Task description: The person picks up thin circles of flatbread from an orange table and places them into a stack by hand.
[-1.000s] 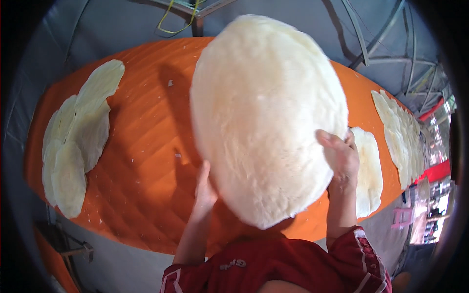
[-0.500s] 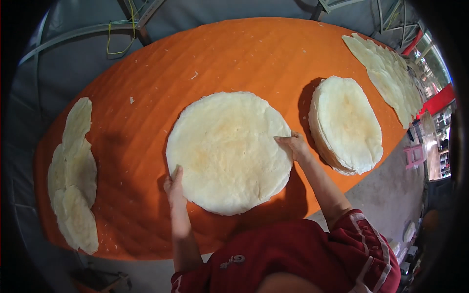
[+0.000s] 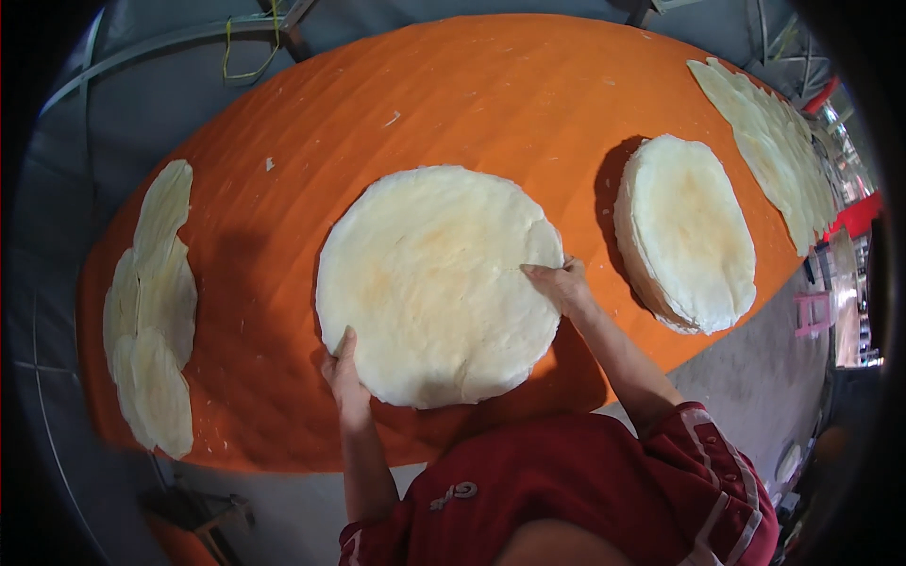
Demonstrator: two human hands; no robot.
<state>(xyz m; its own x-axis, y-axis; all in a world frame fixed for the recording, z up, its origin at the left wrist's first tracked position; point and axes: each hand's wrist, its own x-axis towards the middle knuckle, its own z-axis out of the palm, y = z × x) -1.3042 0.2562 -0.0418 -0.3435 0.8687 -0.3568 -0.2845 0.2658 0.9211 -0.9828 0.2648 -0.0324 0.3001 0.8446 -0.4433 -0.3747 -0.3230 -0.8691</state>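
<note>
On the orange worktop (image 3: pixel 453 104), near its middle, lies a big round flatbread (image 3: pixel 439 283), pale cream with a faint golden patch toward the centre, flat on the ribbed surface. Left hand (image 3: pixel 346 377) sits at the flatbread's near-left rim, fingers pointing up along the edge and touching it; its grip is loose, fingers mostly straight, and whether any curl under the rim cannot be told. Right hand (image 3: pixel 562 285) rests on the right rim, fingertips laid on the top face and pressing it down, an open, flat grip that closes round nothing. Both forearms come up from the lower edge, out of red sleeves (image 3: pixel 698 462) with white stripes.

Just right of the flatbread, apart from it, stands a stack of similar rounds (image 3: pixel 689 231), its layered side showing along the left and near edge. Farther right, along the worktop's far-right edge, a row of thin overlapping sheets (image 3: pixel 769 132) runs toward the rim of the view. Over at the left end, well apart from the hands, another overlapping row of thin rounds (image 3: pixel 151 311) lies lengthwise. Small pale crumbs (image 3: pixel 392 118) dot the orange surface beyond the flatbread. Grey floor (image 3: pixel 746 396) shows below the worktop at right
</note>
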